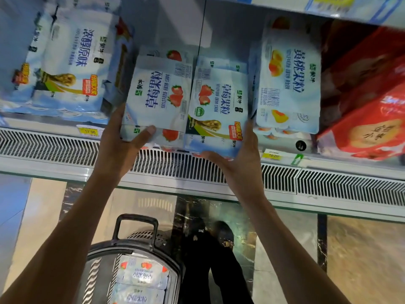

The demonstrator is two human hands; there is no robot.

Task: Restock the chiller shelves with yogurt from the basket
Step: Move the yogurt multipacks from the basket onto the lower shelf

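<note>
Two strawberry yogurt multipacks lie side by side at the front of the chiller shelf (65,126). My left hand (119,139) grips the left strawberry pack (156,95) at its near left corner, thumb across its front edge. My right hand (238,154) holds the right strawberry pack (219,99) from below and along its right side, thumb under the front edge. Down on the floor stands the dark basket (135,249), with more strawberry yogurt packs (142,275) inside.
Plain yogurt packs (65,62) are stacked to the left and a yellow peach pack (289,84) to the right. Red packages (368,119) fill the far right. A vent grille (197,165) runs along the chiller front. Another shelf (328,7) hangs overhead.
</note>
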